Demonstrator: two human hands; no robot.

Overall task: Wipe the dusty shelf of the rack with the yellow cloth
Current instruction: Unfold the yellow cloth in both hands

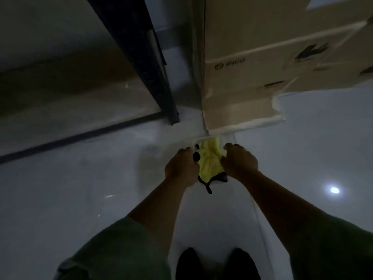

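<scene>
In the head view we are looking steeply down at a pale tiled floor [60,199], our two bare arms reaching toward 12 o'clock. The yellow cloth [210,160] lies bunched in a shallow white tray [221,141] on the floor, just below the foot of a stack of cardboard boxes [272,57] that fills the view from 12 to 2 o'clock. Some dark fabric shows under the cloth at its near end.

Our left hand [181,168] rests at the tray's 9 o'clock side, its grip curled around the rim there. Our right hand [239,160] sits at the 3 o'clock side with fingers bent; they touch the cloth's edge, yet we cannot tell whether they pinch the cloth or the tray.

We judge the task to be at its very start: the cloth is not yet lifted out, and no wiping is visible. The rack's dark upright [145,63] and its brown shelf [70,87] stand apart at 10 to 11 o'clock, with neither hand near them. Picking up, carrying and wiping all remain.

The cloth's long axis runs roughly from 12 to 6 o'clock, its narrower end pointing toward us.
</scene>
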